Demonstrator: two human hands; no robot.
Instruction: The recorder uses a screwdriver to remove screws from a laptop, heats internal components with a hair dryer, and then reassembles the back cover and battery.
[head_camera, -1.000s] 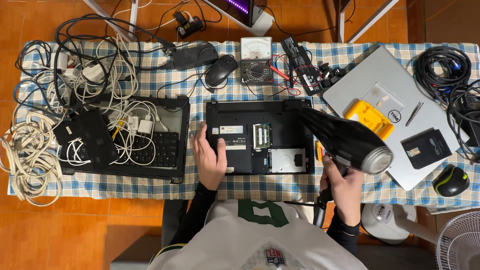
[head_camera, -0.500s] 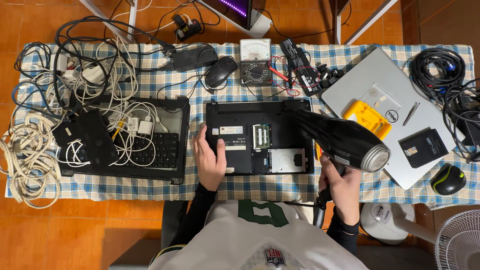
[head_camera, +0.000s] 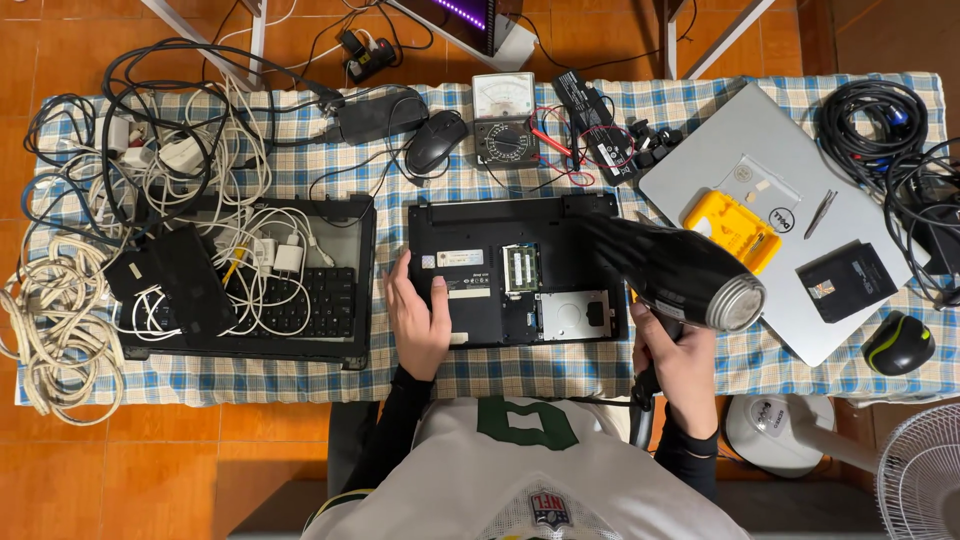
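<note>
A black laptop base (head_camera: 480, 240) lies upside down on the checked tablecloth, its bottom covers off so a memory slot and an empty drive bay show. My left hand (head_camera: 418, 318) rests flat on its left part, fingers slightly spread. My right hand (head_camera: 682, 362) grips the handle of a black hair dryer (head_camera: 672, 270) held above the laptop's right side, nozzle pointing up-left over the open base.
An open laptop shell (head_camera: 345, 290) piled with white chargers and cables lies at the left. A silver closed laptop (head_camera: 770, 170) with a yellow case and a black drive sits right. A multimeter (head_camera: 505, 130), mouse (head_camera: 436, 142), cable coils and a floor fan (head_camera: 920, 480) surround.
The hair dryer has shifted slightly left and up over the laptop's right side. My left hand stays on the laptop base.
</note>
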